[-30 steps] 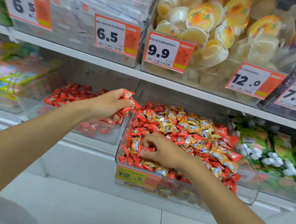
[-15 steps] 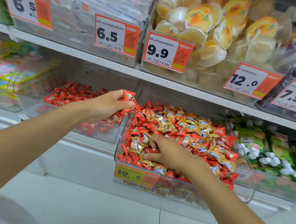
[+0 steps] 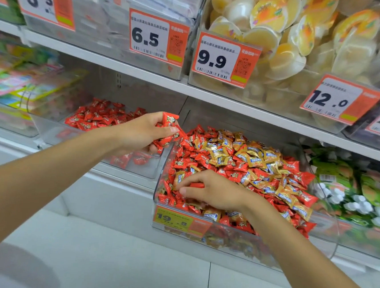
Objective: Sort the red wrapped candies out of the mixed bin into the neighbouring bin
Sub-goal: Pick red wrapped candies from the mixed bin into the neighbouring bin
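Right fingers (image 3: 195, 177) are curled into the heap and pinch one red candy (image 3: 196, 185) by its wrapper, thumb beneath. The right hand (image 3: 217, 190) lies over the near-left part of the mixed bin (image 3: 162, 164), about seven o'clock of its heap. Judgement: it works there because red pieces lie thick in that corner, while the gold candies (image 3: 225, 152) crowd the centre and run toward four o'clock. Left fingers (image 3: 154, 117) are closed round a clutch of reds (image 3: 169, 121), several at once, with one standing proud at twelve o'clock of the fist. The left hand (image 3: 142, 132) hangs over the seam between the two bins, at ten o'clock from the right hand. Judgement: it serves as a holding pouch, so the right hand need not travel for each piece. The left bin (image 3: 135, 170), just beside the mixed bin at its nine o'clock, shows only a red pile (image 3: 98, 116), mostly toward its back. Many reds remain among the gold, so the sort is judged far from complete. Risk noted: the fist looks full, and a piece could slip back into the mixed bin or onto the floor (image 3: 126, 265).
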A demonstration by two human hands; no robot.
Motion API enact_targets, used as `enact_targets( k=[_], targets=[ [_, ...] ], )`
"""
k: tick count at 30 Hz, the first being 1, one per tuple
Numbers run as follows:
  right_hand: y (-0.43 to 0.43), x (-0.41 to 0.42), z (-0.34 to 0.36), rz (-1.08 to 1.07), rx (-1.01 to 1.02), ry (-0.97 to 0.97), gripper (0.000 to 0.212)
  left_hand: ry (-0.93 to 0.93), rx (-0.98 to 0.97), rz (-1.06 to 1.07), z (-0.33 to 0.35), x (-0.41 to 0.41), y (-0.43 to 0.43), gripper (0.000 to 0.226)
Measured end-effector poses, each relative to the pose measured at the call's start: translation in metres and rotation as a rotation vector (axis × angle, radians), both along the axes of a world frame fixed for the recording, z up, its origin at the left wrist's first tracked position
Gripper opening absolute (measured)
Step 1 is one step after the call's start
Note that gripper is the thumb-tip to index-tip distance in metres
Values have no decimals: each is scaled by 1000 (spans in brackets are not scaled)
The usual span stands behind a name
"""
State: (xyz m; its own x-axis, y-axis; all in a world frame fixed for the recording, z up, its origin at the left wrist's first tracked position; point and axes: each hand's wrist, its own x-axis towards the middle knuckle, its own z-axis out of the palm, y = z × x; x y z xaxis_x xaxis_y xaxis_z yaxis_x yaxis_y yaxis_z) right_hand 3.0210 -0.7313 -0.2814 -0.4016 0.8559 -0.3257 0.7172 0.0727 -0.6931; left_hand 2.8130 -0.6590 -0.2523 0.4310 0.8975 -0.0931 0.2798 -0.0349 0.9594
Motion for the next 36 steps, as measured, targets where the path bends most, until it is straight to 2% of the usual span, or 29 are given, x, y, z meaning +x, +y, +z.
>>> enact_targets(
  k=[4,8,11,16,22,27,30,34,36],
  targets=[
    [4,-6,-6,120,-52,-119,38,-5,4,15,-2,3,-4,9],
    [6,-8,-12,174,-144,-116,42,-31,24,24,-3,11,-11,9],
    [6,-12,-13,223,-105,-115,34,-66,1,33,-5,10,-12,9],
    [7,-14,-23,297,-16,-82,40,-15,52,32,-6,11,-12,10],
    [17,-19,-36,268,82,-95,18,10,63,26,-2,13,-14,10],
    [17,-12,-32,194,28,145,22,-8,60,32,-6,9,-17,9],
    [19,-3,-22,120,35,223,22,-40,44,23,-7,4,-18,9],
    [23,12,-11,-78,1,302,16,-80,15,28,-7,0,-19,8],
    [23,16,-6,-167,-9,353,23,-91,12,36,-7,-1,-19,8]
  ],
)
